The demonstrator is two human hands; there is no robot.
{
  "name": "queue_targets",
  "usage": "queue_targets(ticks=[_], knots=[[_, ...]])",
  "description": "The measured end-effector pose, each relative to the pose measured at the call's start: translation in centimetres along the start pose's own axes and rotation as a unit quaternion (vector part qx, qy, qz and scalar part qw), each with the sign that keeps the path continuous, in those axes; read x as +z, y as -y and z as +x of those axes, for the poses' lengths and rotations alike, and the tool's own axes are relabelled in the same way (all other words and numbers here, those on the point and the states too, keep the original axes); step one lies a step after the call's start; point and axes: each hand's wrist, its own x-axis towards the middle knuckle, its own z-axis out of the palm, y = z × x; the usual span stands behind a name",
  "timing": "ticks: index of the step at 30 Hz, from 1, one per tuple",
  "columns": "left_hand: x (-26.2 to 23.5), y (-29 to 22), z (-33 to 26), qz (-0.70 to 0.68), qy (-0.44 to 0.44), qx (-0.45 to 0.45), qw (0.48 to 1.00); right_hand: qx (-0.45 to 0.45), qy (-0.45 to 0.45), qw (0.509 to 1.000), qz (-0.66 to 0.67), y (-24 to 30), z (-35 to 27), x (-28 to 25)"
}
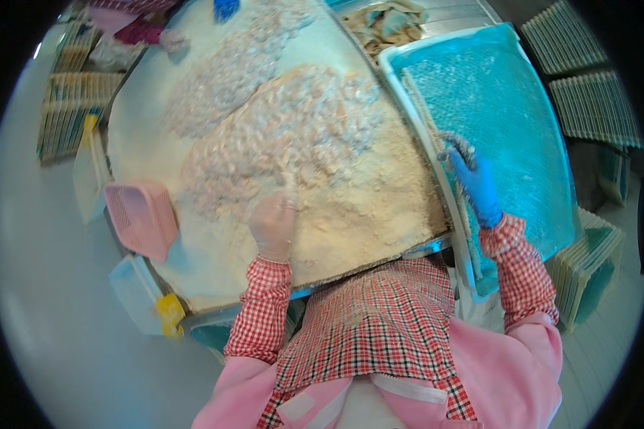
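A heap of wet, pale, glossy pieces (286,129) lies on a work table, its near side in cream-coloured powder (379,214). My left hand (272,225), in a whitish thin glove, is closed at the near edge of the heap. Its fingertips are blurred, and I cannot make out what they hold. To the right stands a white-rimmed tray (447,44) with a blue-green mesh lining (522,121). Over its left side, my blue-gloved right hand (478,189) grips a greyish, powdery strip (461,146). A pale narrow line of strips (418,104) runs along that side.
A pink perforated basket (142,218) sits at the table's left edge. Stacked trays (594,107) stand at the right, others (79,107) at the far left. Another person's gloved hand (172,41) is by the far-left table edge. A crumpled cloth (386,28) lies beyond the tray.
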Motion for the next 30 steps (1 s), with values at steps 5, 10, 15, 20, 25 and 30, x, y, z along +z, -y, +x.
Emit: queue_targets(ticks=[5, 10, 15, 20, 25, 30], knots=[[-3.1, 0.5, -5.9, 0.045, 0.218, -0.059, 0.973, -0.149, 0.112, 0.968, -0.169, 0.0, -5.0, 10.7], [1.6, 0.8, -7.3, 0.073, 0.036, -0.004, 0.997, -0.227, 0.098, 0.929, -0.275, -2.7, -6.3, 20.2], [1.2, 1.0, -8.3, -0.274, 0.153, -0.286, 0.906, -0.236, 0.125, 0.917, -0.295, -1.2, -7.3, 19.4], [-2.2, 0.0, -7.4, -0.095, 0.186, 0.005, 0.978, -0.212, 0.141, 0.937, -0.240, -2.7, -10.2, 19.5], [-2.2, 2.9, -7.9, -0.129, 0.139, -0.061, 0.980, -0.205, 0.044, 0.952, -0.222, -3.2, -10.7, 17.8], [1.0, 0.7, -8.7, -0.005, 0.115, 0.052, 0.992, 0.104, 0.122, 0.983, 0.090, -6.0, -10.2, 22.2]])
